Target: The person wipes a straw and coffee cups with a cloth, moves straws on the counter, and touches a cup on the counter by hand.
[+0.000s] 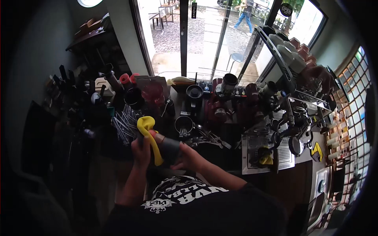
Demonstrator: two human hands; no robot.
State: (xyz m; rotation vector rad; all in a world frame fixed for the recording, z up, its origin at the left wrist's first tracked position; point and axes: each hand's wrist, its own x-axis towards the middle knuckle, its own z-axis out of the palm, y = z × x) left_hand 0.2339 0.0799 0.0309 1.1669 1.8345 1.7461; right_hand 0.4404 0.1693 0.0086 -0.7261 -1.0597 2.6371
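My left hand point(142, 151) is closed on a yellow cloth point(146, 124), which drapes down over the end of a dark cylindrical container point(171, 149). My right hand point(189, 158) is wrapped around that container, which is tilted on its side in front of my chest. Whether it is a cup or a canister is too dark to tell. Just beyond my hands, a pile of metal cutlery point(125, 125) lies to the left. Several forks point(215, 141) are spread to the right, beside a round container point(184, 125) with cutlery in it.
Coffee grinders point(194, 92) stand along the back of the counter. On the right is an espresso machine point(293, 122) with a metal drip tray point(284, 151). Another yellow cloth point(317, 151) lies farther right. Behind the glass doors point(204, 39), a person point(246, 15) is walking outside.
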